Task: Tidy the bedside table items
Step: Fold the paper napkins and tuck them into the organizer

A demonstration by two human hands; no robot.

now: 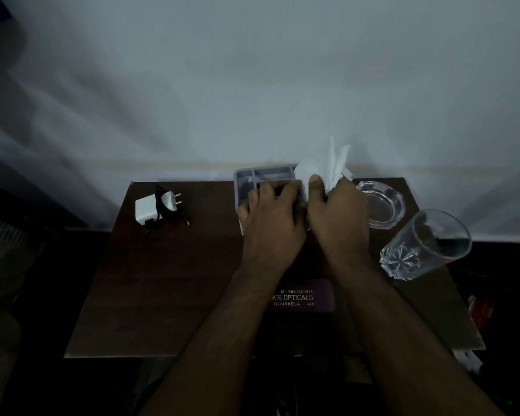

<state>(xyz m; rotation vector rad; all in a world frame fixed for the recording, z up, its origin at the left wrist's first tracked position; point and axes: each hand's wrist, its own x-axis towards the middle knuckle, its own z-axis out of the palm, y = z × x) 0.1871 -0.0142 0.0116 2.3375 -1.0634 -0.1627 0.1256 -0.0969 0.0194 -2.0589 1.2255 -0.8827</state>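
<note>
A grey compartment tray (246, 175) stands at the back middle of the dark wooden table (150, 280), against the wall. My left hand (269, 217) lies over the tray with its fingers curled on a dark item that I cannot identify. My right hand (338, 205) grips a crumpled white tissue (321, 168) at the tray's right edge. A purple spectacle case (303, 295) with printed lettering lies near the front, between my forearms. A white charger (156, 207) with a black cable sits at the back left.
A clear glass ashtray (385, 205) sits right of the tray, and a clear drinking glass (424, 244) stands near the table's right edge. A pale wall rises behind the table. Dark floor lies on both sides.
</note>
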